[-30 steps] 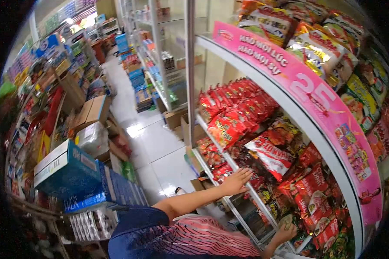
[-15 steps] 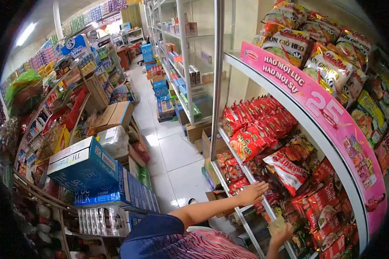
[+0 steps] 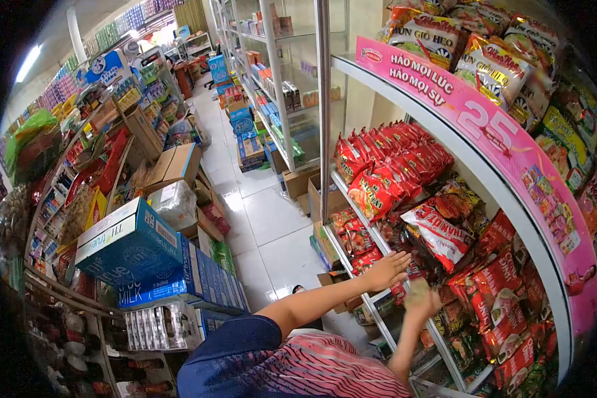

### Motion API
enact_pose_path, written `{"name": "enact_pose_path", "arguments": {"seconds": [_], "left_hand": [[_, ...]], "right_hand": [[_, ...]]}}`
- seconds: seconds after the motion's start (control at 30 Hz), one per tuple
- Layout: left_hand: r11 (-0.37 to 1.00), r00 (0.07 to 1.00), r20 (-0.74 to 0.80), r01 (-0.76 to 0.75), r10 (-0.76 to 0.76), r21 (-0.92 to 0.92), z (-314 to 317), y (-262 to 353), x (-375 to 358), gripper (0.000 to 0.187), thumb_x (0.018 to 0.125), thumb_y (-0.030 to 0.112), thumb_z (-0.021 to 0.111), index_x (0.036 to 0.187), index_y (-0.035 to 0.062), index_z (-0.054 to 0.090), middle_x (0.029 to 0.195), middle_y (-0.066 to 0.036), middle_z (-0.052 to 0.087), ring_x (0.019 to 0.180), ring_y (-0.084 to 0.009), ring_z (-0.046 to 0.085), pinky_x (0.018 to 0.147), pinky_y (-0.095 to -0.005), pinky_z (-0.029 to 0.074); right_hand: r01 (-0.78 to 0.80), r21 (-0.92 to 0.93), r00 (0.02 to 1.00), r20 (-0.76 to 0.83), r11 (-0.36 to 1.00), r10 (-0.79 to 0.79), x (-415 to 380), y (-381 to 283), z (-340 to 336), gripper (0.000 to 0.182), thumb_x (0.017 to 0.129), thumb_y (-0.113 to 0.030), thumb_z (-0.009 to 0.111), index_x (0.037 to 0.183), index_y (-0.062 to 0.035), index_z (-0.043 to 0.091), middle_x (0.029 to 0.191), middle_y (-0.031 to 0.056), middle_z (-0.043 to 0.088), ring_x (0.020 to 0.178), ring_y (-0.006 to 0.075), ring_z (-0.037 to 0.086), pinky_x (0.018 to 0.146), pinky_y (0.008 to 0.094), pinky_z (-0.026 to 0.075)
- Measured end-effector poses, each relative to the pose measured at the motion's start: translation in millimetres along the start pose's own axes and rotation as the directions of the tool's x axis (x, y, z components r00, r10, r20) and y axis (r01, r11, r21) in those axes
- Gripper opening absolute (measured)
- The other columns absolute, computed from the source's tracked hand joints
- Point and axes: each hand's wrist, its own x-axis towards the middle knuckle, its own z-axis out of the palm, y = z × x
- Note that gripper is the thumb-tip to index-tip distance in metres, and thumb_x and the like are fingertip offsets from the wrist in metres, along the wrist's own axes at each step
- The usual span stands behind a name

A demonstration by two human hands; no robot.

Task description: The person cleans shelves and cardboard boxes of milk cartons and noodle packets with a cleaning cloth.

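Observation:
My left hand (image 3: 386,270) is stretched out flat over the metal front rails of the shelf, fingers extended, with nothing visible in it. Close by on the right, my right hand (image 3: 423,306) is closed around a small pale-green crumpled cloth (image 3: 418,288), which is blurred. Both hands are just in front of a red-and-white noodle packet (image 3: 439,229). Beyond them sit rows of red noodle packets (image 3: 378,189). Further red packets (image 3: 501,302) lie to the right of my right hand.
A pink promotional strip (image 3: 471,113) runs along the upper shelf edge, with noodle bags (image 3: 494,69) above it. Glass shelving (image 3: 286,86) stands ahead. Blue milk cartons (image 3: 136,245) are stacked at left beside the tiled aisle (image 3: 265,219).
My right hand has moved up and left with the cloth, closer to my left hand. My left hand has shifted slightly upward. The view has shifted a little.

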Motion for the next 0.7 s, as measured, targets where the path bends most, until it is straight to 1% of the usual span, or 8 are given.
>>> {"name": "enact_pose_path", "arguments": {"seconds": [0.03,0.1,0.3,0.43,0.5,0.63,0.67,0.7], "left_hand": [[0.993,0.999,-0.013,0.036,-0.038,-0.114,2,-1,1,0.050,0.091,0.032,0.030,0.126,-0.0033,0.033,0.135,-0.017,0.028,0.127,-0.0289,0.023,0.104,-0.0400,0.015],[0.957,0.993,0.006,0.111,-0.114,-0.269,-3,1,0,0.049,0.091,0.032,0.027,0.125,-0.0016,0.036,0.135,-0.016,0.028,0.126,-0.0289,0.023,0.104,-0.0394,0.015],[0.952,0.995,-0.096,-0.010,-0.020,-0.304,-3,-5,1,0.047,0.087,0.033,0.038,0.121,0.0009,0.042,0.129,-0.016,0.038,0.123,-0.0298,0.031,0.102,-0.0402,0.021],[0.992,0.990,-0.137,0.008,-0.026,-0.129,-2,0,3,0.043,0.083,0.025,0.047,0.117,-0.0023,0.045,0.125,-0.019,0.041,0.119,-0.0319,0.034,0.100,-0.0420,0.024],[0.998,0.992,-0.126,-0.018,0.011,-0.053,-3,1,3,0.046,0.083,0.026,0.047,0.120,-0.0016,0.043,0.127,-0.017,0.040,0.121,-0.0306,0.033,0.100,-0.0429,0.023],[1.000,0.997,-0.077,-0.024,0.025,0.003,-5,0,3,0.049,0.084,0.030,0.046,0.123,-0.0007,0.040,0.129,-0.015,0.038,0.122,-0.0292,0.032,0.100,-0.0426,0.022],[1.000,0.997,-0.072,-0.027,0.028,0.016,-7,1,3,0.050,0.085,0.031,0.045,0.124,-0.0003,0.039,0.130,-0.015,0.037,0.122,-0.0289,0.032,0.101,-0.0423,0.021],[0.999,0.997,-0.067,-0.031,0.033,0.029,-8,2,3,0.051,0.085,0.031,0.045,0.124,0.0000,0.038,0.131,-0.015,0.036,0.122,-0.0287,0.031,0.101,-0.0420,0.021]], "right_hand": [[0.289,-0.547,0.953,0.245,0.785,-0.179,-1,-16,16,0.019,0.066,-0.010,0.063,0.084,-0.0046,0.058,0.083,0.0111,0.054,0.079,0.0290,0.052,0.073,0.0385,0.041],[0.412,-0.492,0.909,0.166,0.767,-0.382,-12,-24,47,0.014,0.068,-0.006,0.059,0.082,-0.0027,0.056,0.091,0.0094,0.050,0.092,0.0284,0.045,0.082,0.0408,0.035],[0.205,-0.525,0.978,0.093,0.826,-0.184,-33,-5,-47,0.025,0.061,0.001,0.057,0.087,-0.0005,0.054,0.098,0.0105,0.049,0.101,0.0321,0.040,0.088,0.0424,0.032],[0.054,-0.716,0.905,-0.260,0.696,-0.337,-55,61,-154,0.027,0.063,0.003,0.054,0.090,0.0008,0.054,0.096,0.0159,0.051,0.093,0.0355,0.045,0.084,0.0424,0.034],[-0.212,-0.733,0.877,-0.434,0.646,-0.205,-62,47,-187,0.026,0.064,0.002,0.058,0.089,-0.0003,0.054,0.096,0.0166,0.052,0.093,0.0353,0.046,0.082,0.0425,0.035],[-0.119,-0.743,0.799,-0.466,0.658,-0.381,-47,50,-178,0.022,0.062,-0.007,0.064,0.083,-0.0040,0.057,0.079,0.0147,0.053,0.077,0.0349,0.050,0.069,0.0428,0.038],[-0.189,-0.683,0.917,-0.380,0.706,-0.121,-36,4,-159,0.033,0.058,-0.018,0.072,0.087,-0.0077,0.060,0.083,0.0123,0.054,0.081,0.0303,0.049,0.072,0.0415,0.036],[0.003,-0.646,0.872,-0.372,0.763,-0.318,-29,44,-143,0.029,0.058,-0.017,0.072,0.083,-0.0094,0.061,0.077,0.0106,0.056,0.077,0.0295,0.050,0.070,0.0406,0.036]]}}
